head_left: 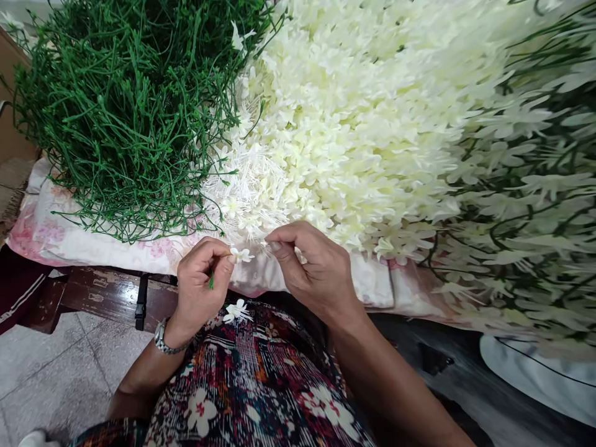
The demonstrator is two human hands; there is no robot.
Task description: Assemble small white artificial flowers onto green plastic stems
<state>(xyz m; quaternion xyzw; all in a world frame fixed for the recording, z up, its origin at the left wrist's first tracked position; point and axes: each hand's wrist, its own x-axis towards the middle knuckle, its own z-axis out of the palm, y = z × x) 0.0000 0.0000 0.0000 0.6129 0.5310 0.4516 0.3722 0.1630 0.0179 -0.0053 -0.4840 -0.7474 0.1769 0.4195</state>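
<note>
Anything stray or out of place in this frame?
One small white plastic flower lies loose on the patterned lap fabric, below the left hand, apart from the big cream flower pile. Otherwise nothing stands out.

Floral cloth (93, 245) on wooden bench (107, 295)

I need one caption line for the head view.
Left hand holds a small white flower; right hand reaches the petal pile.
</note>
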